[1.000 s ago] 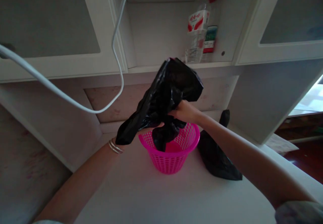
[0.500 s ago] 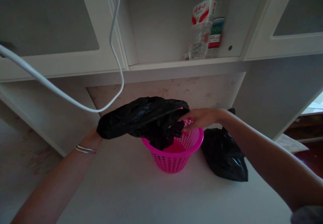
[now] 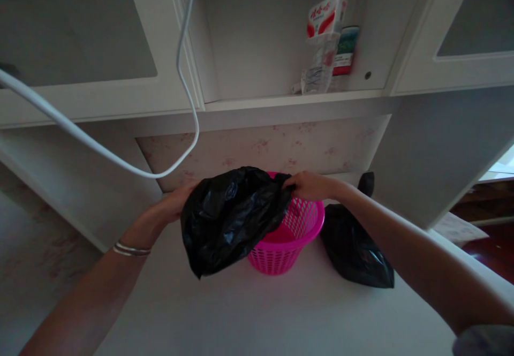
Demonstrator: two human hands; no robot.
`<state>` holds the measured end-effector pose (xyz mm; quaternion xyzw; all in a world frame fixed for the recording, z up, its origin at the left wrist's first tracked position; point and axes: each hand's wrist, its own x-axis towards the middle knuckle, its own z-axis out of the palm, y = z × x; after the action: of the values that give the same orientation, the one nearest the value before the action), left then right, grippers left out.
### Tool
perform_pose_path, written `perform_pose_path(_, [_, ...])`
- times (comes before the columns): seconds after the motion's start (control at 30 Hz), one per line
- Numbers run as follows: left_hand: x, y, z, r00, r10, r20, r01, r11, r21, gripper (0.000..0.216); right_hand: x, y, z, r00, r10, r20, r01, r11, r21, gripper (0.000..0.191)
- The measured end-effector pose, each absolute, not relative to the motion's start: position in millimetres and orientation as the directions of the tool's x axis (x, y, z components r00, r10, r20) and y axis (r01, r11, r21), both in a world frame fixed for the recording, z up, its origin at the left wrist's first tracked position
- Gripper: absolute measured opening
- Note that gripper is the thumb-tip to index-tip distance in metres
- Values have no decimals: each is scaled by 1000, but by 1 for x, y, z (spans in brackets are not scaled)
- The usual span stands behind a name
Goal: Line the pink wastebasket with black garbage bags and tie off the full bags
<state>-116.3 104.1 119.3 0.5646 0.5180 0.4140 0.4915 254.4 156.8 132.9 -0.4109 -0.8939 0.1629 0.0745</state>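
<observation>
A black plastic garbage bag [image 3: 233,217] hangs between my two hands, partly over the left side of a pink perforated basket [image 3: 277,259]. My right hand [image 3: 308,186] pinches the bag's right end above the basket's back rim. My left hand [image 3: 179,201] is at the bag's left end; its fingers go behind the black plastic, so their grip is hidden. The basket stands upright on the white surface, and its pink inside shows to the right of the bag.
A second black bag [image 3: 355,249], filled and tied, sits right of the basket under my right forearm. A white cable [image 3: 120,160] loops across the upper left. Above, a shelf holds a clear plastic bottle [image 3: 321,51] and a green-and-red package [image 3: 346,51].
The bag has swung down and forward, from a long flat roll to a broader hanging shape. My left hand has moved right and shows more. My right fingers have closed on the bag.
</observation>
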Motion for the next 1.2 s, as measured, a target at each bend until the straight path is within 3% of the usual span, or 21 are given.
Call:
perform_pose_path(0.1, [-123, 109, 123, 85, 990, -116, 115, 106, 988, 41, 266, 160, 136, -640, 768, 0, 738, 615, -277, 39])
perform_pose_path(0.23, [-110, 104, 130, 114, 973, -199, 35, 196, 980, 82, 272, 161, 137, -633, 774, 7, 752, 616, -234, 36])
perform_pose_path(0.4, [-85, 95, 129, 148, 981, -122, 82, 111, 990, 70, 283, 159, 135, -640, 769, 0, 725, 603, -333, 33])
perform_pose_path(0.5, [-86, 93, 122, 125, 986, -111, 111, 98, 989, 71, 306, 152, 142, -564, 824, 54, 618, 465, -634, 41])
perform_pose_path(0.6, [-92, 87, 114, 96, 992, -82, 133, 68, 989, 88, 323, 138, 142, -471, 881, 43, 351, 231, -907, 33])
perform_pose_path(0.77, [-89, 70, 99, 243, 970, -30, 220, -25, 975, 110, 319, 116, 119, -100, 994, 48, 58, 54, -997, 48])
perform_pose_path(0.87, [-86, 62, 93, 282, 958, -42, 264, -36, 964, 115, 315, 110, 107, -26, 999, 21, 33, 22, -999, 43])
perform_pose_path(1.03, [-92, 56, 94, 363, 929, -67, 234, -21, 972, 108, 324, 94, 95, -97, 985, -141, -19, -144, -989, 81])
perform_pose_path(1.2, [-96, 49, 89, 427, 898, -102, 193, 20, 981, 113, 335, 55, 74, -57, 984, -171, -83, -175, -981, 113])
